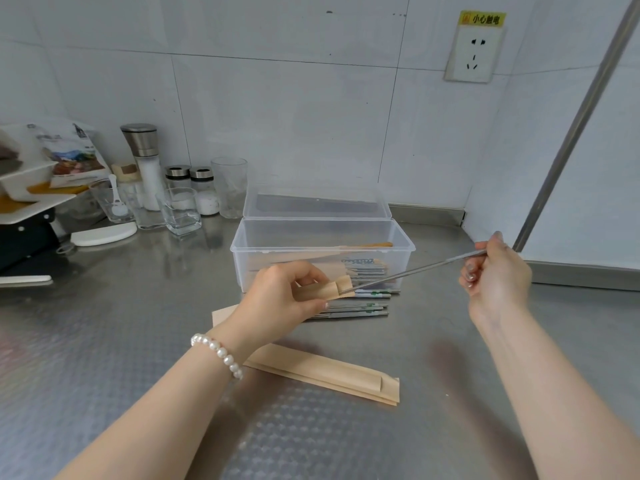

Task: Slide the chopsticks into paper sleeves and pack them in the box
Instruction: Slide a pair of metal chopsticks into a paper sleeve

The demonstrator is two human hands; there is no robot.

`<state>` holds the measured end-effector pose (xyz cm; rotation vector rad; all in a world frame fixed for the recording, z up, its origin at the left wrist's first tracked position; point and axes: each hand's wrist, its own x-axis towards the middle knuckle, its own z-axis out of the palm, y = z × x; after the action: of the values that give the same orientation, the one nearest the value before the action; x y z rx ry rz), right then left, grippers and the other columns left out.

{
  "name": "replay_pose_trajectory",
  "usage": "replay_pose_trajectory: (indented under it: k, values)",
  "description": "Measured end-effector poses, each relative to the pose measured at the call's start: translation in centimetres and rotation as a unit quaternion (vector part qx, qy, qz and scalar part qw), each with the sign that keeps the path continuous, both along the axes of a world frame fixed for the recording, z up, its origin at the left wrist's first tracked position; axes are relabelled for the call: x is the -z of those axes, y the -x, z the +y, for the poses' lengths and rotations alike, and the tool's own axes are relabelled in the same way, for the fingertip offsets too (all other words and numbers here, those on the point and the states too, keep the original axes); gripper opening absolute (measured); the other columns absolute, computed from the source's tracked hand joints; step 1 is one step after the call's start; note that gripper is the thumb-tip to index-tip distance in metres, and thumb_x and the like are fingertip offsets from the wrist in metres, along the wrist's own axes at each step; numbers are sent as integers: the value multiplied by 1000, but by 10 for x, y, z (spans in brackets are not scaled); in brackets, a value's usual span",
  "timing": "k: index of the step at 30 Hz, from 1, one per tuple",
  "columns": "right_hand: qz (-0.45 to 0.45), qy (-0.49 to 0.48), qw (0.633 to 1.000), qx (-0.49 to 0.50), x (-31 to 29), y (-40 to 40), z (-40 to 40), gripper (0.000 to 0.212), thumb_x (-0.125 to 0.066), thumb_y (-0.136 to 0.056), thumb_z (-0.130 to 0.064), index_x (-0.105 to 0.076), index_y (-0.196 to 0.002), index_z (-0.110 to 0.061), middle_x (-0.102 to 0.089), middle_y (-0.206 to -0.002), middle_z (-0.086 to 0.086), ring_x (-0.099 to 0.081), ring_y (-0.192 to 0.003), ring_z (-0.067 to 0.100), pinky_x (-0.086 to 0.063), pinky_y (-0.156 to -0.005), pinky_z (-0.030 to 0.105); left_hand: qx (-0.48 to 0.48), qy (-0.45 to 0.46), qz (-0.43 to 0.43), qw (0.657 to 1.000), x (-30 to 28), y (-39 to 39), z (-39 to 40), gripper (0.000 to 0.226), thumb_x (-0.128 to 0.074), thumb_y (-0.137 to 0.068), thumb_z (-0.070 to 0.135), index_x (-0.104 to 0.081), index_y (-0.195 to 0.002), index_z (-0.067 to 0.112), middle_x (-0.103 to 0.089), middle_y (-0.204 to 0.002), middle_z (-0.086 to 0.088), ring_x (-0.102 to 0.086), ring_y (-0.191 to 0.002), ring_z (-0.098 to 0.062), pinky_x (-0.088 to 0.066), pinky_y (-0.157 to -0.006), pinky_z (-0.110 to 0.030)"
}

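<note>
My left hand (282, 296) holds a brown paper sleeve (329, 289) with its open end facing right. My right hand (495, 275) pinches the thick end of metal chopsticks (408, 273), whose tips sit at the sleeve's mouth. Several loose metal chopsticks (360, 306) lie on the steel counter just behind my left hand. A clear plastic box (405, 244) with its lid up stands behind them, with several sleeved chopsticks inside. More empty paper sleeves (332, 374) lie flat on the counter close to me.
Glasses (180, 211), salt jars and a grinder (145, 161) stand at the back left by the tiled wall. A white tray stack (24, 199) juts in at the left edge. A metal cabinet edge (571, 268) borders the counter on the right.
</note>
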<state>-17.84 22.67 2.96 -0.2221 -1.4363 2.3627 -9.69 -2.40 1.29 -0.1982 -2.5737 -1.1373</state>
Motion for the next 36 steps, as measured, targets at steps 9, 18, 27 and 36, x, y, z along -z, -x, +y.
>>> replay_pose_trajectory:
  k: [9, 18, 27, 36]
  values:
    - [-63, -164, 937, -301, 4, -16, -23, 24, -49, -91, -16, -66, -77, -8, -54, -47, 2, -41, -42, 12, -29, -37, 19, 10, -21, -4, 1000, -1, -1, 1, 26, -79, -68, 15, -64, -85, 29, -68, -85, 0, -63, -85, -20, -51, -81, -35]
    - [-86, -254, 876, -402, 10, -23, -38, 15, -52, -90, -10, -61, -80, -3, -56, -49, 5, -41, -38, 10, -26, -37, 17, 22, -38, -10, 999, 0, -1, 3, 26, -80, -68, 14, -66, -84, 29, -71, -87, 1, -66, -86, -18, -52, -84, -39]
    - [-83, -280, 863, -411, 12, -25, -41, 21, -55, -90, -20, -65, -86, -2, -55, -50, 2, -39, -40, 9, -25, -38, 18, 25, -44, -14, 999, 1, -1, 2, 26, -79, -68, 13, -66, -84, 29, -71, -87, 0, -66, -86, -20, -52, -84, -42]
    - [27, -529, 816, -232, 24, -13, -31, 27, -74, -74, -1, -64, -61, -23, -58, -56, -7, -45, -45, -2, -36, -52, 13, -5, -61, -7, 998, -1, 2, -7, 28, -81, -67, 18, -66, -84, 33, -71, -89, -3, -65, -89, -23, -51, -84, -44]
